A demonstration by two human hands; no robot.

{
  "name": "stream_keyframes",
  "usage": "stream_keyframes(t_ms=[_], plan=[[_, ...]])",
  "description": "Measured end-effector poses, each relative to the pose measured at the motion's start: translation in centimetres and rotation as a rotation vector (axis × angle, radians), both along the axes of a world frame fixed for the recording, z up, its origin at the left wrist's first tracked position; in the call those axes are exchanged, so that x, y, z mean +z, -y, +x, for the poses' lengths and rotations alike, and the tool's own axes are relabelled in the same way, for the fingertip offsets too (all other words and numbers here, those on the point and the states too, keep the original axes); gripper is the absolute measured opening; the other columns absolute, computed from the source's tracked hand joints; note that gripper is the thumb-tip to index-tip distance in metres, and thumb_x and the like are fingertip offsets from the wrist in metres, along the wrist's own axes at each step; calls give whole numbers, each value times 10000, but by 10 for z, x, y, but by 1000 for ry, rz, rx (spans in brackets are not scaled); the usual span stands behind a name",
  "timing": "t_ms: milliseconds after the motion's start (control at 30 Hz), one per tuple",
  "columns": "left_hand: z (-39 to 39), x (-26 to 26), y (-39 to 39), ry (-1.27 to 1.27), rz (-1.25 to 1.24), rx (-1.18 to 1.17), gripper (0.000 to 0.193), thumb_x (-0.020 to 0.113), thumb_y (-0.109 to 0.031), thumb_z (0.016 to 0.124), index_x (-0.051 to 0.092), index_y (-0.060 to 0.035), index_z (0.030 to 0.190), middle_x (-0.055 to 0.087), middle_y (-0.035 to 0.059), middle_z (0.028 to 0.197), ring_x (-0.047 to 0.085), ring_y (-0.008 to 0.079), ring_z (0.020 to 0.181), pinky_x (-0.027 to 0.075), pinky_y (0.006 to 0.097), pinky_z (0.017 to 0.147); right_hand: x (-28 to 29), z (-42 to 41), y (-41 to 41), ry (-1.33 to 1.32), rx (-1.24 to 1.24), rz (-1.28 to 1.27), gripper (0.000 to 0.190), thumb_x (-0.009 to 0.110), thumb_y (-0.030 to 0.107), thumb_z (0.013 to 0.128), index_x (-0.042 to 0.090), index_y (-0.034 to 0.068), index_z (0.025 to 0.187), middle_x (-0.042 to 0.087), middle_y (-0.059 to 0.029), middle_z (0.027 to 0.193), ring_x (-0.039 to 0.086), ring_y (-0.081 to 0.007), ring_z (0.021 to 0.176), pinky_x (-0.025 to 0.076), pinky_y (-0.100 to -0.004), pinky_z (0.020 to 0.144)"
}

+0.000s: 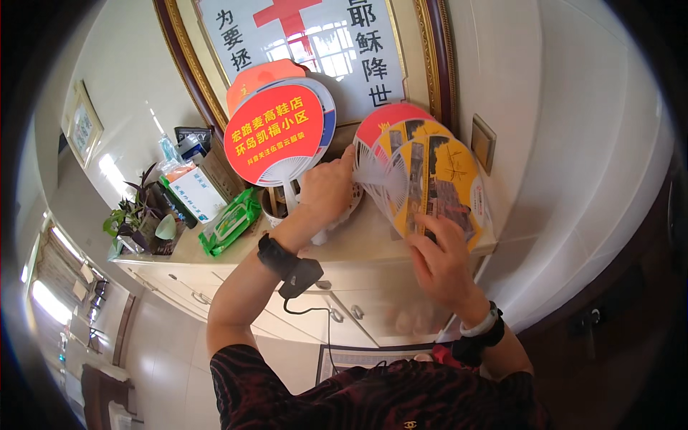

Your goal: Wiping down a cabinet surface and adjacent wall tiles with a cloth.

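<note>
My left hand is closed around the handles of several overlapping plastic hand fans, its index finger along their white ribs. The front fan of this bunch is yellow with printed pictures; a red fan shows at the back. My right hand rests its spread fingertips on the lower part of the yellow face. Left of the bunch, a red hand fan with yellow writing stands upright, with other fans behind it. Its white handle goes down into a patterned pot, partly hidden by my left forearm.
A green wet-wipes pack, a white box and a potted plant stand on the cream cabinet. Behind leans or hangs a large framed picture. A wall switch is at right. A cable hangs from my left wrist device.
</note>
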State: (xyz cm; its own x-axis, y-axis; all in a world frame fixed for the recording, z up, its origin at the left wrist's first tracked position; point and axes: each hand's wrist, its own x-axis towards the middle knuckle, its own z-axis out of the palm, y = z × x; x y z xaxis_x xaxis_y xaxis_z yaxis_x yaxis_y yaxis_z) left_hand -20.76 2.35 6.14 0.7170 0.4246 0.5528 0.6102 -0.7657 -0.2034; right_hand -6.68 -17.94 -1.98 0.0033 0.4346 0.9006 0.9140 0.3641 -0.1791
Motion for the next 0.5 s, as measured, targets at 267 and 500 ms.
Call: stream_keyframes(t_ms=[267, 500], plan=[[-28, 5, 30, 290, 188, 42, 594, 654, -44, 753, 480, -40, 1321, 678, 146, 894, 672, 314, 743, 542, 423, 634, 2, -3, 9, -86, 83, -67, 248, 677, -18, 758, 658, 28, 1001, 612, -156, 1033, 627, -327, 892, 477, -396, 837], [-70, 22, -3, 628, -105, -25, 358, 694, -107, 749, 608, 0, 1080, 680, 181, 834, 685, 338, 814, 536, 405, 671, 56, -3, -49, -752, 570, -205, 450, 683, 75, 883, 475, 18, 1279, 596, -125, 1131, 636, -182, 998, 536, -317, 837]])
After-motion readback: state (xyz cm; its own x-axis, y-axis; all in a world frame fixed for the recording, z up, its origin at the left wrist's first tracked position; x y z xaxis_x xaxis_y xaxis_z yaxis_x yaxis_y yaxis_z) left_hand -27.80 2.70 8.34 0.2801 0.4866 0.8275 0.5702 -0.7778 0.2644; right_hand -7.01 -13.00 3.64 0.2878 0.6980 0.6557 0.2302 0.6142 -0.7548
